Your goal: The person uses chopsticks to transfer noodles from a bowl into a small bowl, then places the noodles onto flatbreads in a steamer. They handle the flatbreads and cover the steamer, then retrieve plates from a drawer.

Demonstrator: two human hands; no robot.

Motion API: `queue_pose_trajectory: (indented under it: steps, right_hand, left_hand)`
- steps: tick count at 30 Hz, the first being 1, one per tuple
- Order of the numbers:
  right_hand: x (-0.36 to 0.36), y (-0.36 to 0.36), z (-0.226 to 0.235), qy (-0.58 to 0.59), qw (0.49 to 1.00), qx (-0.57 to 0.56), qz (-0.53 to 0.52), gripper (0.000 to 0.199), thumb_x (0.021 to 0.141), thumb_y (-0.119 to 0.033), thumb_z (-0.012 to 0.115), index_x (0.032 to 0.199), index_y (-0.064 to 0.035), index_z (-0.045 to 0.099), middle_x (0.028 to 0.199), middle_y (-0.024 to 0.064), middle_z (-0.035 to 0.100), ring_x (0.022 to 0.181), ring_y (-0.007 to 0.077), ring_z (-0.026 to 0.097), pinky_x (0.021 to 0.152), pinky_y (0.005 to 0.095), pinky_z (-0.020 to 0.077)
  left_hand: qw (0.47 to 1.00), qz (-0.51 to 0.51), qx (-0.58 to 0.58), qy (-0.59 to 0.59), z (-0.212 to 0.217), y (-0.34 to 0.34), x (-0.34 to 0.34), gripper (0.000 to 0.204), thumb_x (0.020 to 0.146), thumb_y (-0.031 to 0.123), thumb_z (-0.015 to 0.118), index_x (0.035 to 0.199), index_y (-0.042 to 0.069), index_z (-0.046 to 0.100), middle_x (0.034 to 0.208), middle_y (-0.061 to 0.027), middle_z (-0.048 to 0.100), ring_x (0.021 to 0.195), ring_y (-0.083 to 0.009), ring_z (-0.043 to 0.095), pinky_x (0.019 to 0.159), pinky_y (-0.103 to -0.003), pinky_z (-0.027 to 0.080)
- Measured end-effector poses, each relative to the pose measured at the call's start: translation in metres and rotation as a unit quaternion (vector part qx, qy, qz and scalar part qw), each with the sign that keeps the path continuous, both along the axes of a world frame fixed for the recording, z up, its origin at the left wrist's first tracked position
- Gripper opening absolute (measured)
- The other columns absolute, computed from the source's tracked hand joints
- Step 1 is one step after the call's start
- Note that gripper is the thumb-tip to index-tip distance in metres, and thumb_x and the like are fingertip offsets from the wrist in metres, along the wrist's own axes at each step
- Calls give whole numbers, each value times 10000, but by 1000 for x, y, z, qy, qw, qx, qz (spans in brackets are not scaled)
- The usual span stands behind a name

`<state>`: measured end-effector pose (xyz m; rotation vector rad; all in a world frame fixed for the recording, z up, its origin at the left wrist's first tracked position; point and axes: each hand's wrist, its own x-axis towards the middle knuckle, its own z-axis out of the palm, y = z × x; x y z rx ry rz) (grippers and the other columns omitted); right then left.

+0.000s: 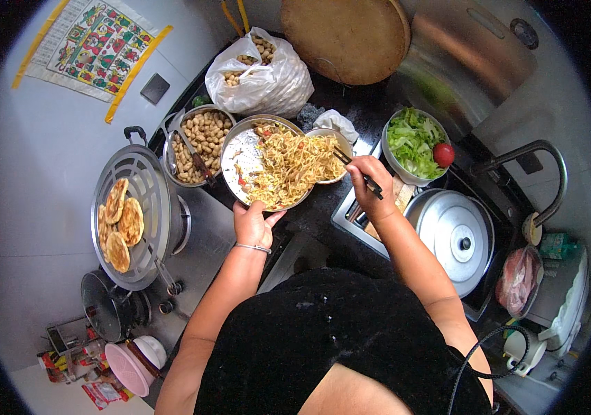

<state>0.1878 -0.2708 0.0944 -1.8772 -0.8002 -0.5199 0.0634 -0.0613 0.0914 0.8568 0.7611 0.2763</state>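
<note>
My left hand (254, 227) grips the near rim of a round metal dish (238, 151), tilted toward the right. Fried noodles (274, 169) with red bits fill the dish's right side, while its left part shows bare metal with scraps. Closed around dark chopsticks (374, 187), my right hand (373, 176) has their tips in the noodles at the dish's right edge. There the noodles spill over into a smaller bowl (337, 178) standing beside the dish. How much the bowl holds underneath is hidden by noodles.
Left: a bowl of peanuts (207, 135) and flatbreads (129, 221) on a steamer rack (144, 181). Behind: a bag of peanuts (274, 83) and a round chopping board (344, 41). Right: a salad bowl (393, 162), a lidded pot (447, 235) and a faucet (559, 173).
</note>
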Motion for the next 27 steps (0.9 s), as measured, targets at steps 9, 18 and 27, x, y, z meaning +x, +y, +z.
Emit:
queue_pose_trajectory:
  steps: [9,18,27]
  right_hand:
    - [12,3,-21,92,995,23,-36,58,807,-61,619,791,-12,591,740,125,594,682,257,588,637,311,471]
    - [25,7,-33,156,985,29,-66,107,825,-115,600,783,-17,594,710,129,583,670,267,579,634,312,463]
    - [38,10,-43,207,975,39,-76,124,830,-128,594,779,-15,589,700,136,582,652,267,578,607,319,457]
  left_hand:
    - [1000,-13,16,-12,5,-1,-2,505,762,-55,409,1251,72,394,1188,-133,523,1038,-315,563,742,-540,531]
    - [1000,2,14,0,6,0,-1,515,750,-59,413,1248,70,393,1195,-135,514,1045,-318,556,738,-546,529]
    - [1000,6,8,1,9,-1,0,491,762,-49,432,1238,70,402,1185,-136,520,1048,-319,555,748,-552,524]
